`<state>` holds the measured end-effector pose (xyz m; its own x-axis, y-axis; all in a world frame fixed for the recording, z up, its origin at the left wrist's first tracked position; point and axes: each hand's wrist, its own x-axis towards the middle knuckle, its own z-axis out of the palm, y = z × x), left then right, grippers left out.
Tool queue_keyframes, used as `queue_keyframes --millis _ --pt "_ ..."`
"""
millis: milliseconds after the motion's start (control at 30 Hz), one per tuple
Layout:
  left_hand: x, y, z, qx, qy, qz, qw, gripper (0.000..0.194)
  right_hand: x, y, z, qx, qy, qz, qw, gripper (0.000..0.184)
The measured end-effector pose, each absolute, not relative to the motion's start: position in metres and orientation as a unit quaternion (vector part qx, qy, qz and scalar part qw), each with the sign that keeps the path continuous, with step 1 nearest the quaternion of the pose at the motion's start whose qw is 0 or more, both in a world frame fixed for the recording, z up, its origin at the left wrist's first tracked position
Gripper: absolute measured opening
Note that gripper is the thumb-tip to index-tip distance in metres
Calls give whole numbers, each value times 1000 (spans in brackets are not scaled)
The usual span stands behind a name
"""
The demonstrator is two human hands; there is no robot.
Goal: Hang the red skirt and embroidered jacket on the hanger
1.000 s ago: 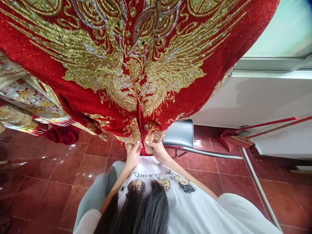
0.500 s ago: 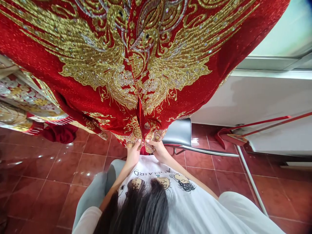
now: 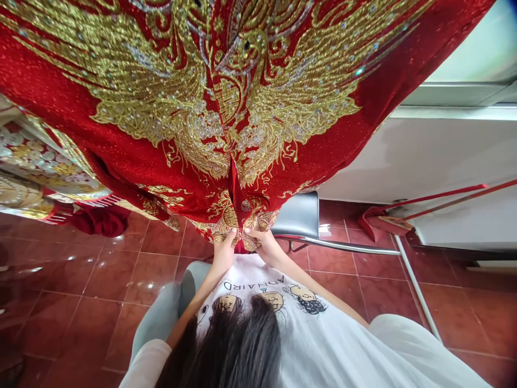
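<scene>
The red garment [image 3: 323, 153] with gold embroidery [image 3: 301, 102] spreads across the far side of the scene, and its near hem is pinched by the left hand [image 3: 224, 250] and the right hand [image 3: 265, 245], thumbs on top, either side of the front opening [image 3: 233, 180]. Uneven pulling could misalign the two edges or widen the gap, while a slipping thumb might snag the raised threads.

White glare on floor tiles [image 3: 153, 276]
</scene>
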<state>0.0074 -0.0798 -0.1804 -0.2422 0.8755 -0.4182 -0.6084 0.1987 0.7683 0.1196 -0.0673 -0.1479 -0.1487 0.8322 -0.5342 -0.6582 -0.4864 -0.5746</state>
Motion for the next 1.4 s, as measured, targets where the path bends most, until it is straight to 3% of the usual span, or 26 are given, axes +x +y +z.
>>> queue_keyframes --millis 367,667,867,1100,1267,1400 --pt "4 -81 -184 209 508 612 569 52 118 -69 -146 -437 -91 742 501 49" --pt "1 -79 -171 286 550 587 521 32 116 -67 -135 -445 -48 738 505 42" --pt "5 -82 -165 299 553 585 512 30 113 -62 -130 -442 6 762 474 35" --pt "12 -80 -180 256 526 625 517 51 108 -64 -133 -433 -57 749 497 35" --pt "9 -78 -183 254 536 613 522 46 116 -68 -144 -443 -113 722 519 46" --pt "6 -77 -184 229 549 592 544 40 133 -80 -166 -561 -156 665 468 37"
